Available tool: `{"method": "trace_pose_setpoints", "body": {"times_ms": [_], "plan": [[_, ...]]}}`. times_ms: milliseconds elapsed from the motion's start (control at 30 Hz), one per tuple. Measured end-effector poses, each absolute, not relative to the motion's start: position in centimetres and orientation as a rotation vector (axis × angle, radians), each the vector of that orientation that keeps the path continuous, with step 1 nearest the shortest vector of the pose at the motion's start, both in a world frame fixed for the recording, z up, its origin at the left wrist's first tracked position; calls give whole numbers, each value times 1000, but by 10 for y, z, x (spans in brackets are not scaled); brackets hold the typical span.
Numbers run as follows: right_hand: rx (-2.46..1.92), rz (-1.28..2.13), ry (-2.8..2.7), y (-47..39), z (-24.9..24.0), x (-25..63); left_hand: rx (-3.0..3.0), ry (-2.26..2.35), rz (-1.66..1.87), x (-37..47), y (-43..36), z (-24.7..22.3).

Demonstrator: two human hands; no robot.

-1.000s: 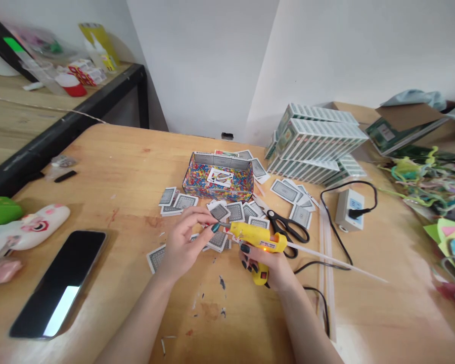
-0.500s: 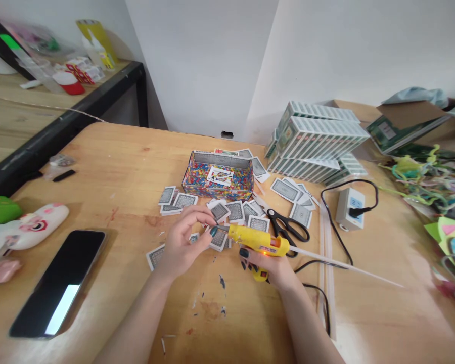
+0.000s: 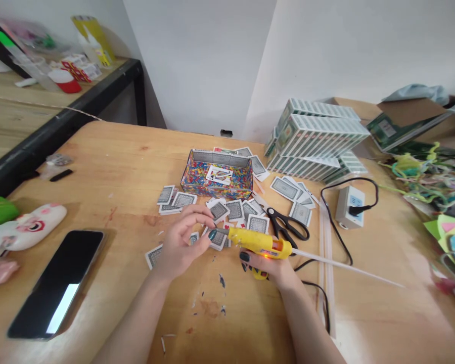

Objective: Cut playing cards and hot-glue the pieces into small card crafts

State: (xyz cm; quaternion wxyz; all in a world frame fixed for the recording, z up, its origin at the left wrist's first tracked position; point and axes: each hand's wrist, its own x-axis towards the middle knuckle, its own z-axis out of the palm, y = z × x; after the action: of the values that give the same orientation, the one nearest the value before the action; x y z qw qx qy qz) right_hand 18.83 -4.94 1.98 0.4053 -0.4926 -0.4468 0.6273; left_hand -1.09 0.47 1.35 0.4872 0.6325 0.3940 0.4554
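Head view, hands (image 3: 276, 266) at yellow glue gun (image 3: 251, 239), scattered cards (image 3: 235, 210)

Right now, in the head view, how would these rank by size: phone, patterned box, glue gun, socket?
1. Phone, perhaps helped by being nearer the camera
2. Patterned box
3. Socket and glue gun: unsure, as the right hand hides part of the latter
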Motion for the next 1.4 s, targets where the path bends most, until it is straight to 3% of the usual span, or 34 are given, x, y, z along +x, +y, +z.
{"method": "trace_pose_setpoints", "body": {"times_ms": [700,1400], "plan": [[-1190,1562,-1000,-51,20,191,1478,867,1206,-12,5,13],[-1071,1405,-829,-50,-12,191,1440,817,1156,-11,6,9]]}}
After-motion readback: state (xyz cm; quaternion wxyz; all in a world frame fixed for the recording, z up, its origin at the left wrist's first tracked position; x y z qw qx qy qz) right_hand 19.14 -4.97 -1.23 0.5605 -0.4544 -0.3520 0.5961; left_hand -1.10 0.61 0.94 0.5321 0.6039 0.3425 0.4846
